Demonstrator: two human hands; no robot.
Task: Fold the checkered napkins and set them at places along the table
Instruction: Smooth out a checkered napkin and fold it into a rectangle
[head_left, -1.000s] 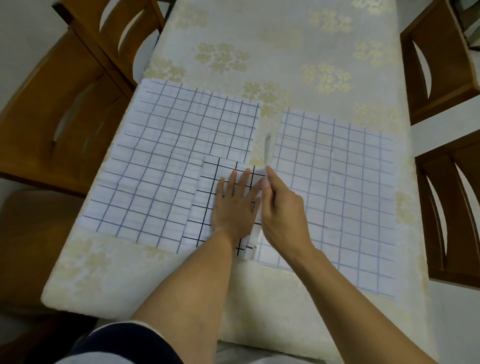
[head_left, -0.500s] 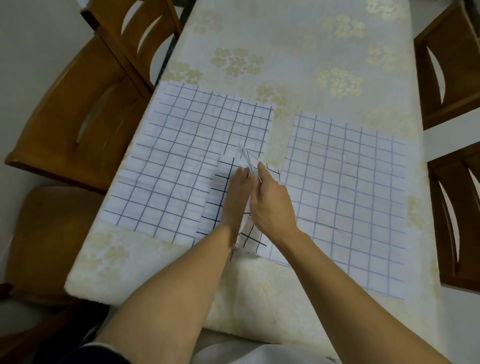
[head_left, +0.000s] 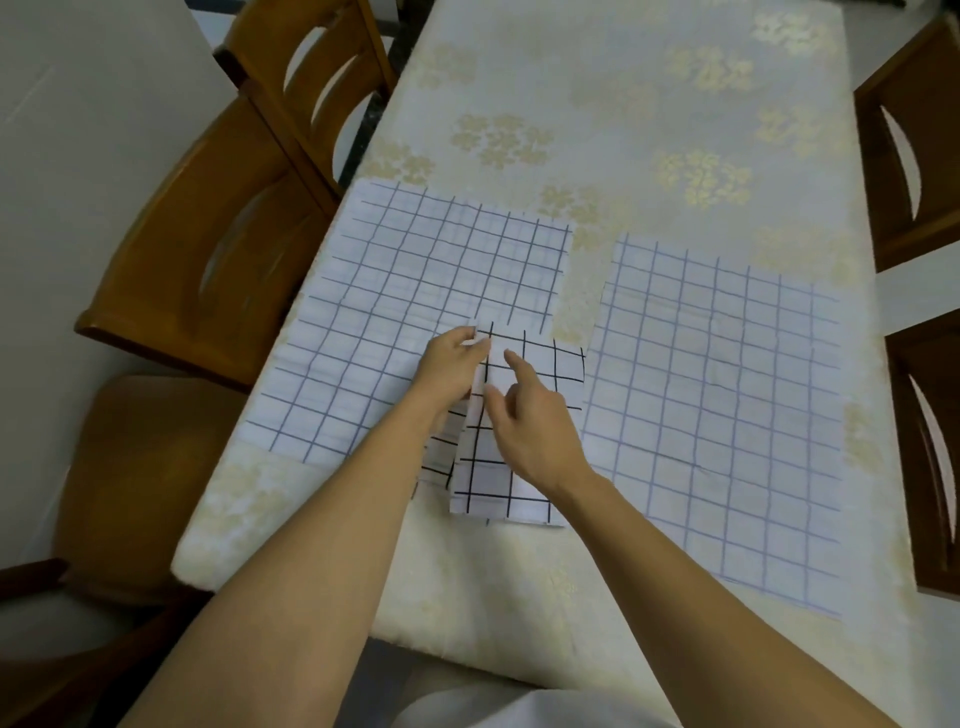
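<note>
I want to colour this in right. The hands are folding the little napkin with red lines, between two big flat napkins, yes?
No, one thing is off: the little napkin has black lines, not red, as the head view shows. The left hand and right hand are folding it, between the left big napkin and the right big napkin, both flat.

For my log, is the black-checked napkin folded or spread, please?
Folded: the black-checked napkin shows one layer overlapping another; the left hand pinches its top corner.
</note>
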